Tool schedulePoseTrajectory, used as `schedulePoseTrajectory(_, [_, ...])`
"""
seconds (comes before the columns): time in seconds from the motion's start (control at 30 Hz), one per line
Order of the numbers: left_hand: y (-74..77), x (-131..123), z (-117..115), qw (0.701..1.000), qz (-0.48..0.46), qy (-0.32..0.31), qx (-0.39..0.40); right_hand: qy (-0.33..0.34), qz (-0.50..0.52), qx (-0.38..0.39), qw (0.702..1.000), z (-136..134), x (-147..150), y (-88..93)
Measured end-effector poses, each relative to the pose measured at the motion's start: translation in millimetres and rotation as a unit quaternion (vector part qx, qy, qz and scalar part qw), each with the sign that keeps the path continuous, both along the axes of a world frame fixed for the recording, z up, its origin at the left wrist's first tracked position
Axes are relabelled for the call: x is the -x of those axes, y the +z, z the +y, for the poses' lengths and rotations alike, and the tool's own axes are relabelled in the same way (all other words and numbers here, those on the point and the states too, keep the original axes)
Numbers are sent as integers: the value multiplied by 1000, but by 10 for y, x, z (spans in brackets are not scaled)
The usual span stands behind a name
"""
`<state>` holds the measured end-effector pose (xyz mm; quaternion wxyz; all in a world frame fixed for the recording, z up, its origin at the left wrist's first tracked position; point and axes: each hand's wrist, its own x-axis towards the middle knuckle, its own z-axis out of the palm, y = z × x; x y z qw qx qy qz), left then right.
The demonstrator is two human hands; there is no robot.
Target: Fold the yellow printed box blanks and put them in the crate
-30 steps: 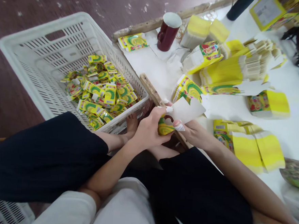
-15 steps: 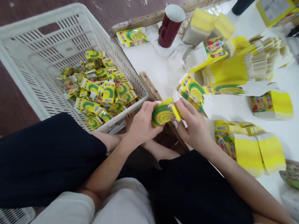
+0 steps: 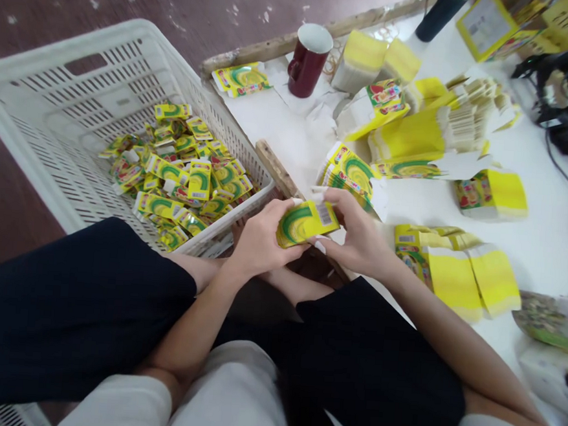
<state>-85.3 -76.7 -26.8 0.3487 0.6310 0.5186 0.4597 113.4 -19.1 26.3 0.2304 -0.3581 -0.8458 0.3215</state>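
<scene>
My left hand (image 3: 263, 237) is closed around the left part of a small yellow and green carton (image 3: 307, 224), held over my lap beside the table edge. My right hand (image 3: 355, 234) grips the carton's right end, thumb along the lower edge and fingers at the upper edge. A barcode panel faces up, and the end of the carton appears folded over. Just beyond my hands, a stack of flat printed cartons (image 3: 349, 175) lies on the white table. To the left, a white plastic crate (image 3: 105, 90) holds a heap of similar small cartons (image 3: 182, 173).
A wooden strip (image 3: 277, 167) edges the table near the crate. On the tabletop (image 3: 411, 199) stand a dark red mug (image 3: 308, 62), a dark cylinder (image 3: 441, 16) and several bundles of flat cartons (image 3: 454, 277). A black cable and device (image 3: 555, 89) lie at the right.
The carton's right end flap, raised between my right fingers before, now looks folded down, showing the barcode panel. My right hand has shifted to the carton's end. The view has shifted slightly.
</scene>
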Motion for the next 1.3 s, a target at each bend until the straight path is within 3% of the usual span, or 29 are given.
schedulePoseTrajectory(0.07, [-110, -20, 50, 987, -136, 85, 17, -50, 21, 8, 998, 82, -46, -54])
schedulePoseTrajectory(0.13, [-241, 26, 134, 938, -288, 188, 34, -137, 2, -39, 990, 218, -198, -112])
schedulePoseTrajectory(0.2, [-351, 101, 215, 895, -375, 229, 78, -242, -56, -110, 962, 364, -413, -187])
schedulePoseTrajectory(0.27, [-407, 144, 262, 862, -420, 250, 137, -304, -119, -134, 936, 478, -608, -283])
schedulePoseTrajectory(0.33, [-399, 119, 267, 840, -447, 252, 177, -324, -152, -107, 927, 547, -716, -374])
schedulePoseTrajectory(0.43, [-323, -3, 237, 829, -476, 218, 197, -330, -168, -63, 927, 594, -707, -431])
schedulePoseTrajectory(0.57, [-259, -123, 195, 823, -489, 186, 219, -352, -182, -27, 918, 612, -610, -333])
schedulePoseTrajectory(0.7, [-261, -187, 143, 848, -462, 122, 228, -377, -124, -9, 918, 523, -549, -165])
schedulePoseTrajectory(0.77, [-249, -231, 115, 851, -465, 61, 236, -345, -78, -26, 935, 426, -474, -72])
schedulePoseTrajectory(0.87, [-190, -293, 80, 829, -502, -1, 248, -172, -41, -13, 984, 237, -265, 66])
schedulePoseTrajectory(0.97, [-110, -317, 37, 839, -498, 59, 211, 3, -10, 54, 998, 65, -24, 139])
schedulePoseTrajectory(1.03, [-83, -310, -1, 871, -453, 101, 160, 31, 32, 102, 994, -2, 84, 124])
schedulePoseTrajectory(1.13, [-102, -297, -52, 915, -378, 86, 114, 28, 88, 163, 982, -35, 136, 37])
schedulePoseTrajectory(1.23, [-144, -293, -67, 928, -352, 67, 99, 27, 73, 185, 980, -49, 144, -44])
schedulePoseTrajectory(1.3, [-159, -290, -61, 931, -342, 81, 99, 20, 24, 159, 987, -72, 168, -60])
